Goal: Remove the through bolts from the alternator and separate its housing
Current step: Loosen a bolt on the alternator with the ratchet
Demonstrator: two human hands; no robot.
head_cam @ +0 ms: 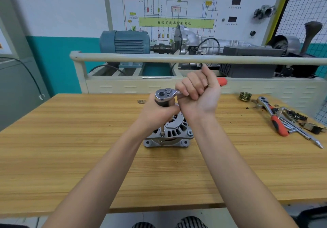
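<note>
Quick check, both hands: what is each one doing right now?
Left hand: fingers curled round the black socket under the ratchet head.
Right hand: fingers curled round the ratchet handle.

Alternator [172, 133] housing: silver-grey cast metal, dark vent slots. Ratchet [165, 94] in use: chrome head, orange-red grip end. Workbench [70, 148]: light wood grain, striped. Spare ratchet [272, 116] at right: chrome with red-black handle. Pulley [245, 96]: brassy gold. Electric motor [123, 41] behind: blue-grey. Wall: white over teal.
</note>
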